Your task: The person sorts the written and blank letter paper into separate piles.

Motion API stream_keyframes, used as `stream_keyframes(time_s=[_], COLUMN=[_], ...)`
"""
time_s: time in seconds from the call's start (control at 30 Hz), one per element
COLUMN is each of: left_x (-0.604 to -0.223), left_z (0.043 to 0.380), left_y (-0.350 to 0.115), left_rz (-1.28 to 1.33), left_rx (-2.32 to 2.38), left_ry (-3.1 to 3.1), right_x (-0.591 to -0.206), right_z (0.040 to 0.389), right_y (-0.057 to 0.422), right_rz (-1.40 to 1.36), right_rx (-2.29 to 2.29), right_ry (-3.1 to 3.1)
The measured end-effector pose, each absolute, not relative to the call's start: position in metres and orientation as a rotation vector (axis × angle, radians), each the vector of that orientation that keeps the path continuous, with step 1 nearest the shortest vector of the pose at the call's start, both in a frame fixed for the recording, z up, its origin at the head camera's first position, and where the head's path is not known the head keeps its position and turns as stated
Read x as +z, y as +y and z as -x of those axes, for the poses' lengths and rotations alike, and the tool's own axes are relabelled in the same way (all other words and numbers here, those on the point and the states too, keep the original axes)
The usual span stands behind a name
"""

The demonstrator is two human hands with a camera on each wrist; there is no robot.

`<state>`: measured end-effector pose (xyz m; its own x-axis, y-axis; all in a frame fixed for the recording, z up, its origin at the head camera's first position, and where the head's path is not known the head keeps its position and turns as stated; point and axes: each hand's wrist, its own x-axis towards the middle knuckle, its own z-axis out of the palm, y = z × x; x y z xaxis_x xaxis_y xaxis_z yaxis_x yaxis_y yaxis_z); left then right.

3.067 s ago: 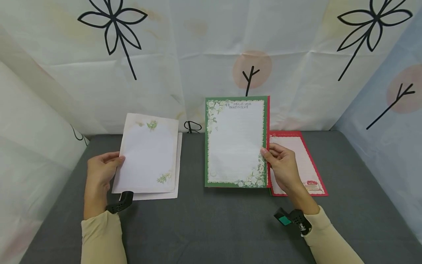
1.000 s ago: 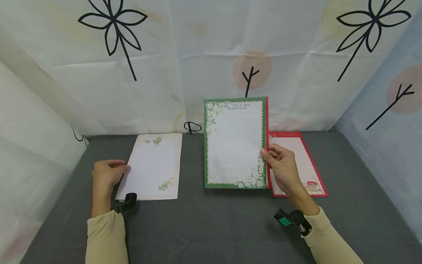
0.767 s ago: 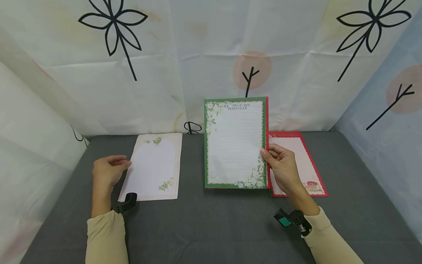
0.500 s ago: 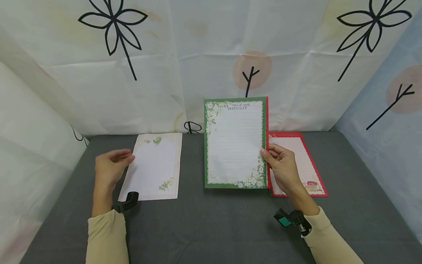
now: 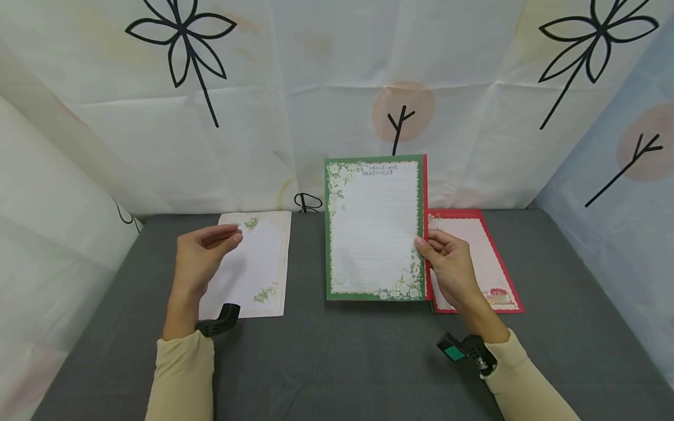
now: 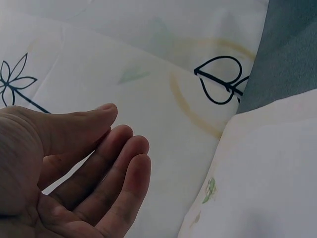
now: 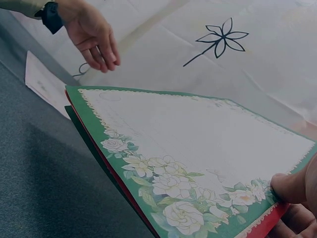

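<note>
My right hand (image 5: 450, 263) pinches the right edge of a few sheets of stationery paper held up off the table. The front sheet (image 5: 375, 234) has a green border, white flowers and handwriting at its top; a red edge shows behind it. In the right wrist view, the thumb (image 7: 292, 186) presses on the flowered corner. My left hand (image 5: 202, 257) hovers over the left side of a pale stack of leaf-printed paper (image 5: 258, 266), holding nothing. Its fingers are loosely bent, with a gap to the thumb in the left wrist view.
Red-bordered stationery paper (image 5: 474, 257) lies on the table at the right, partly behind my right hand and the raised sheets. The grey tabletop (image 5: 326, 362) ends at a white printed cloth (image 5: 326, 105) along the back and sides.
My left hand laid a leaf-printed sheet onto the left stack and let go, then rose and moved right over it. My right hand has kept its grip on the raised sheets, hardly moving.
</note>
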<state>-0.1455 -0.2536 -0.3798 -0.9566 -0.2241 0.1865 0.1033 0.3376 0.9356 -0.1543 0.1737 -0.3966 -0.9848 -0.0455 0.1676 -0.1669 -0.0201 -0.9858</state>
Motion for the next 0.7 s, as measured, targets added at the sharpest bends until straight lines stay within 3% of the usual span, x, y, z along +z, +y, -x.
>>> stream_keyframes(time_s=[0.7], left_x=[-0.381], left_z=[0.152], left_y=[-0.192], left_rz=[0.187], left_rx=[-2.015], left_ry=[-2.305], right_x=[-0.400], right_z=[0.153], right_y=[0.171], right_rz=[-0.285], right_rx=[2.210], right_ry=[-2.122])
